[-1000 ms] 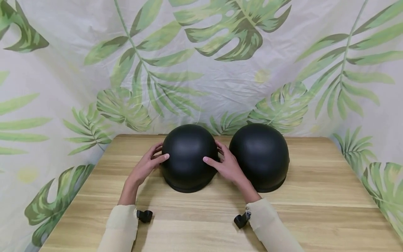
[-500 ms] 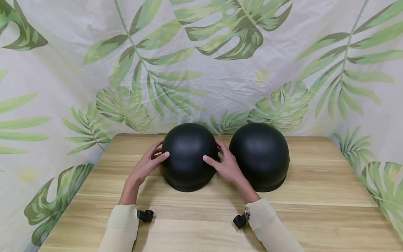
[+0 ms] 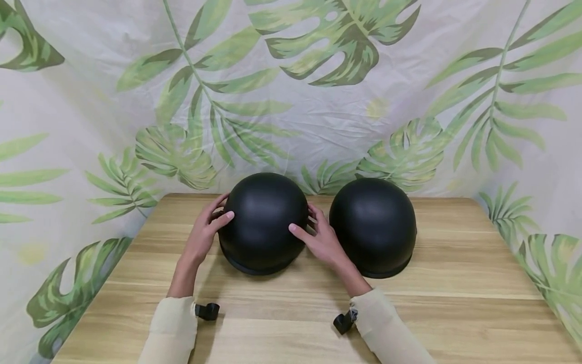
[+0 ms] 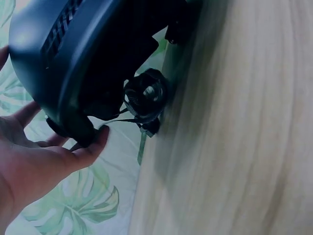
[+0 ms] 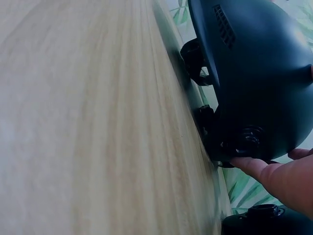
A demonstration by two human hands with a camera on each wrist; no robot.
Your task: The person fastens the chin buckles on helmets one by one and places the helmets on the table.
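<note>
A black helmet (image 3: 265, 222) is held between both hands on the left half of the table, tilted with its left side raised. My left hand (image 3: 204, 232) grips its left side, thumb on the shell and fingers around behind. The left wrist view shows the fingers hooked at the rim, while black straps and a dark round pad (image 4: 146, 95) hang below it toward the table. On the other side, my right hand (image 3: 325, 240) grips the shell, its thumb on the front. A second black helmet (image 3: 373, 227) stands upright just right of that hand.
Light wood-grain table (image 3: 291, 333) lies under everything. A leaf-printed cloth (image 3: 327, 126) hangs behind the table and along both sides. Small black devices (image 3: 207, 311) are strapped at the wrists.
The held helmet has shifted left and slightly up, and now tilts, widening the space to the second helmet. Both hands moved along with it. The second helmet stayed in place.
</note>
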